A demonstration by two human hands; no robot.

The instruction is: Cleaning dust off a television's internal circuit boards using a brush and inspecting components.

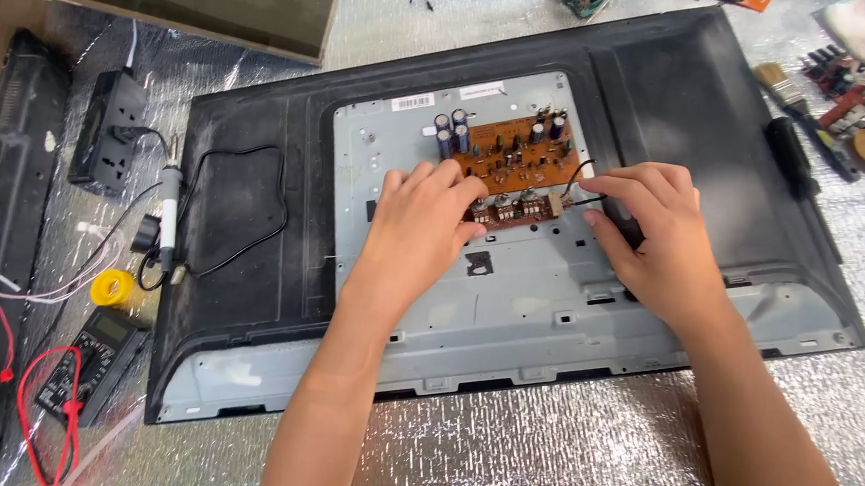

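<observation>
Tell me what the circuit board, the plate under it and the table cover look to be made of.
Circuit board: brown, matte, probably phenolic laminate, studded with components. Plate: pale grey sheet metal, dull sheen, with stamped slots and tabs. Table cover: silvery, crinkled and quilted, likely foil-faced bubble insulation. Left hand and right hand rest at the board.

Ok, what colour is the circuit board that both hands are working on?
Orange-brown, seen in the head view: circuit board, with left hand and right hand at its lower edge.

Brown circuit board (507,163) w/ blue capacitors, lying flat on grey metal chassis of face-down TV (509,298). Thin black wire (582,172) loops off board's right edge, near its lower-right corner.
</observation>
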